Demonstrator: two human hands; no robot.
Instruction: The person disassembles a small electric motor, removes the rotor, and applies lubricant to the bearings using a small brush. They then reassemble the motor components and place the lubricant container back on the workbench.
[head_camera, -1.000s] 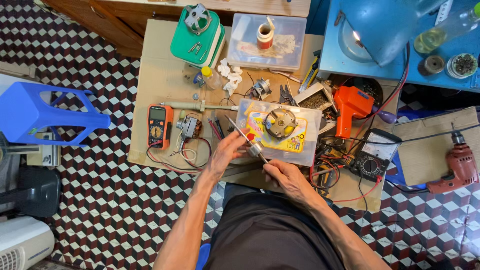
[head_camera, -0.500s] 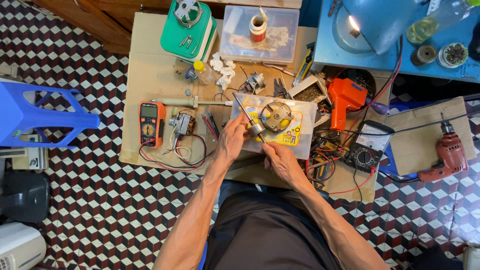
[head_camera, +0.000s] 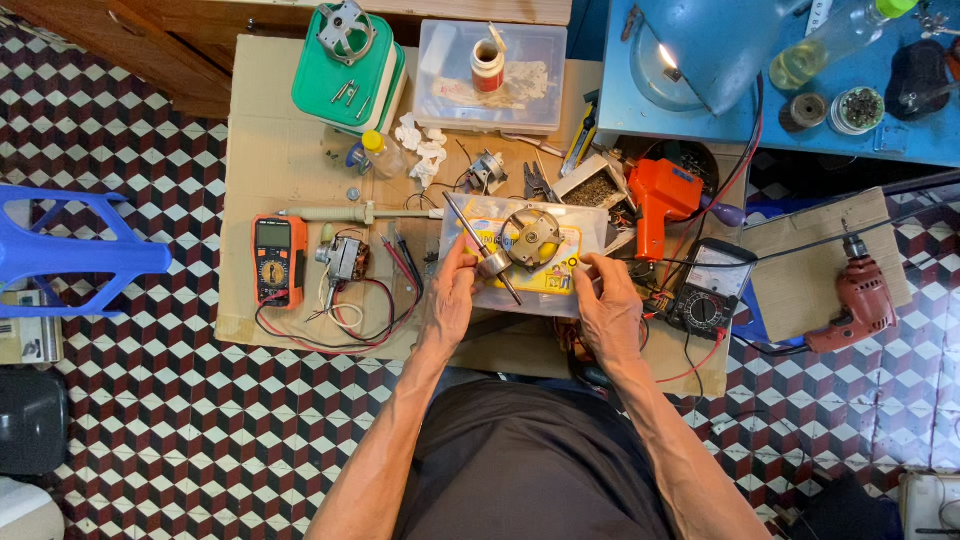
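Left hand (head_camera: 450, 295) gripping small metal rotor w/ long shaft (head_camera: 492, 264), just left of round motor housing (head_camera: 531, 237) on plastic bag (head_camera: 590, 228). Right hand (head_camera: 605, 305) pinching bag's edge; cannot tell what else.

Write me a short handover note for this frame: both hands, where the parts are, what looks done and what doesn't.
Left hand: holds a small metal cylinder on a thin shaft.
Right hand: fingertips on the clear plastic case; whether it grips anything is unclear.
Round motor part lies on the case, apart from the shaft.
Orange multimeter sits left, soldering gun right.
Done: the parts lie separate. Left: they are not joined.
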